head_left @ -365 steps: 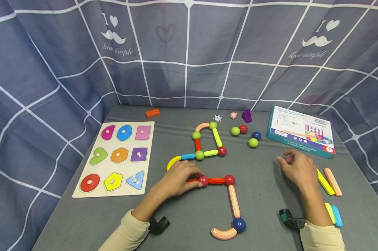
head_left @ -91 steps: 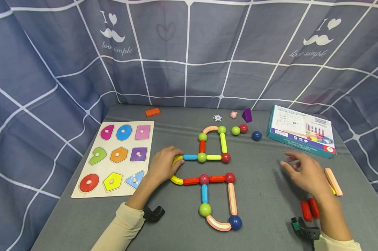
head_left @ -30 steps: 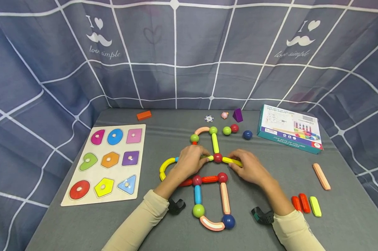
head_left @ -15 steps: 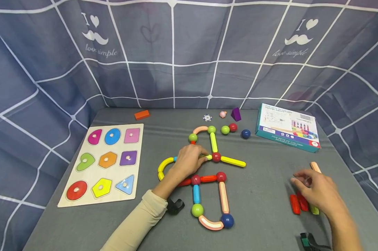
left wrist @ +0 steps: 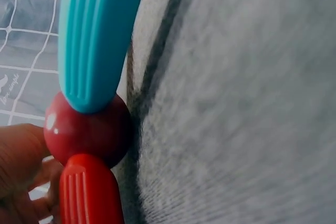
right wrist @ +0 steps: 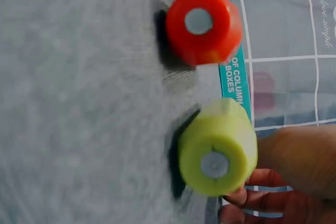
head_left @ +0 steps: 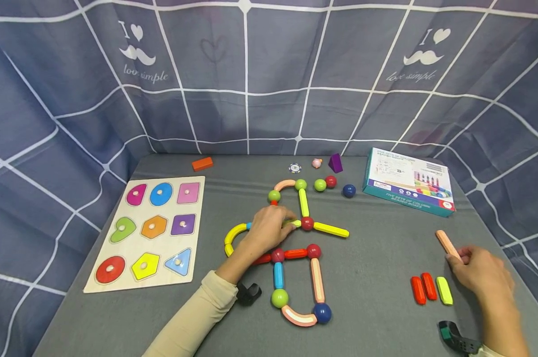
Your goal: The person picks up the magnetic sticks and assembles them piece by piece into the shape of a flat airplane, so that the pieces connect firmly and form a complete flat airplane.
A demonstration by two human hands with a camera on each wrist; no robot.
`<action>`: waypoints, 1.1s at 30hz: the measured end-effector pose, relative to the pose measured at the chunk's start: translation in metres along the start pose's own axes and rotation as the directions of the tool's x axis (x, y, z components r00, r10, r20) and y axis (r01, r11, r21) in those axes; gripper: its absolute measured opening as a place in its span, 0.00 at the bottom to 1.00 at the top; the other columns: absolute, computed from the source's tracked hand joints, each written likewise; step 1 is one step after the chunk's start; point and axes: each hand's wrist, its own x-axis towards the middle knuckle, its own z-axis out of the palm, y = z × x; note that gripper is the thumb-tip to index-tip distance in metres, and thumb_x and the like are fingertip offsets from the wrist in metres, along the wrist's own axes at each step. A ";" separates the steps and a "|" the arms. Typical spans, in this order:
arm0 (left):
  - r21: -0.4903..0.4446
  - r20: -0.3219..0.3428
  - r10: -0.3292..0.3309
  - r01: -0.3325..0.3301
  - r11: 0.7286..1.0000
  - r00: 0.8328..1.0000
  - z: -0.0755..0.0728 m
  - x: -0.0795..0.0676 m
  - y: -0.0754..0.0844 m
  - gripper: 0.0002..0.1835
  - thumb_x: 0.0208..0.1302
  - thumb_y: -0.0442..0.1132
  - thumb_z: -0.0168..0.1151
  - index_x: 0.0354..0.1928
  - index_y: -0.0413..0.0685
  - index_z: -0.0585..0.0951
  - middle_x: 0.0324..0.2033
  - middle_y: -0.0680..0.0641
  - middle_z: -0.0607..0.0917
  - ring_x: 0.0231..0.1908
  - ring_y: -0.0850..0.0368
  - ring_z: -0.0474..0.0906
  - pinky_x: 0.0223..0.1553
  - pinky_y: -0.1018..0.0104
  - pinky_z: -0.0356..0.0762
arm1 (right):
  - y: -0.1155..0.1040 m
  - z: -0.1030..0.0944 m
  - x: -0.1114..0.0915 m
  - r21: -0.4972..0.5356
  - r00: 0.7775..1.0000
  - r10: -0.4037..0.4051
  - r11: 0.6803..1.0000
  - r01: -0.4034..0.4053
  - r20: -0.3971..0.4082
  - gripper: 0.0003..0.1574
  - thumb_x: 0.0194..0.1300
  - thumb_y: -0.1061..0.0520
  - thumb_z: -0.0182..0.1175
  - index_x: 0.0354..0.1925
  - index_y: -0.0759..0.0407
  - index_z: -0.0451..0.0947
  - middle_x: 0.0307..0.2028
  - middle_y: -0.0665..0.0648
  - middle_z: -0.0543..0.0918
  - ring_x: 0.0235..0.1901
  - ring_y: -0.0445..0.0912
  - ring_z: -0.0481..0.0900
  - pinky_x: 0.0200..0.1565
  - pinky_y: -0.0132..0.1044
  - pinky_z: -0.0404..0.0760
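Observation:
My left hand [head_left: 269, 228] pinches a short green magnetic rod [head_left: 297, 224] between thumb and fingers, covering the ball at its left end. A red ball [head_left: 307, 223] joins this rod to an upright green rod [head_left: 303, 202] and a long yellow rod [head_left: 331, 229] that points right. Below, a second loop contains red rods [head_left: 295, 254], a blue rod [head_left: 278, 275], a green ball [head_left: 279, 298] and a dark blue ball [head_left: 322, 313]. Curved yellow rods [head_left: 229, 241] link both loops at left. My right hand [head_left: 480, 270] pinches a straight peach rod [head_left: 445, 243] at its near end.
Two red rods [head_left: 423, 287] and a short green rod [head_left: 445, 291] lie beside my right hand. Loose balls [head_left: 349, 191] sit behind the upper loop. A teal box [head_left: 409, 181] stands back right, a shape puzzle board [head_left: 146, 233] left.
The lower loop has gained a blue rod and green ball, and curved yellow rods now connect both loops. My right hand let go of the yellow rod, moved right and took the peach rod.

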 end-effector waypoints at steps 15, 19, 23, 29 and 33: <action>-0.084 0.275 0.200 -0.184 0.979 0.940 -0.005 -0.027 0.016 0.15 0.52 0.54 0.71 0.40 0.58 0.85 0.26 0.64 0.77 0.26 0.67 0.69 0.27 0.72 0.65 | -0.110 0.028 -0.037 0.128 0.717 -0.693 0.706 0.696 -0.076 0.09 0.62 0.55 0.64 0.43 0.51 0.81 0.35 0.45 0.78 0.34 0.40 0.72 0.37 0.46 0.71; -0.071 0.278 0.208 -0.196 0.978 0.938 -0.002 -0.030 0.016 0.14 0.54 0.53 0.70 0.41 0.57 0.85 0.26 0.64 0.77 0.26 0.67 0.68 0.27 0.73 0.64 | -0.129 0.039 -0.040 0.147 0.680 -0.733 0.670 0.727 -0.025 0.09 0.62 0.55 0.64 0.42 0.47 0.82 0.36 0.41 0.77 0.35 0.38 0.73 0.40 0.45 0.73; -0.057 0.276 0.223 -0.215 0.975 0.935 -0.002 -0.031 0.017 0.14 0.54 0.53 0.70 0.40 0.57 0.85 0.25 0.64 0.76 0.24 0.68 0.67 0.26 0.73 0.63 | -0.142 0.044 -0.042 0.129 0.654 -0.757 0.647 0.751 -0.008 0.10 0.59 0.57 0.67 0.40 0.45 0.82 0.33 0.39 0.76 0.34 0.38 0.72 0.38 0.43 0.73; -0.059 0.276 0.233 -0.226 0.972 0.932 -0.003 -0.033 0.017 0.13 0.54 0.53 0.70 0.39 0.58 0.85 0.24 0.64 0.76 0.24 0.68 0.67 0.25 0.74 0.63 | -0.158 0.052 -0.043 0.080 0.632 -0.775 0.629 0.773 -0.016 0.11 0.57 0.57 0.68 0.39 0.44 0.82 0.33 0.39 0.75 0.34 0.39 0.73 0.39 0.43 0.74; -0.075 0.275 0.240 -0.228 0.971 0.931 -0.004 -0.035 0.016 0.12 0.54 0.52 0.70 0.38 0.58 0.85 0.24 0.63 0.77 0.24 0.69 0.67 0.25 0.74 0.63 | -0.166 0.057 -0.044 0.069 0.649 -0.760 0.646 0.760 -0.032 0.12 0.56 0.58 0.69 0.40 0.45 0.82 0.36 0.41 0.75 0.36 0.40 0.74 0.42 0.46 0.75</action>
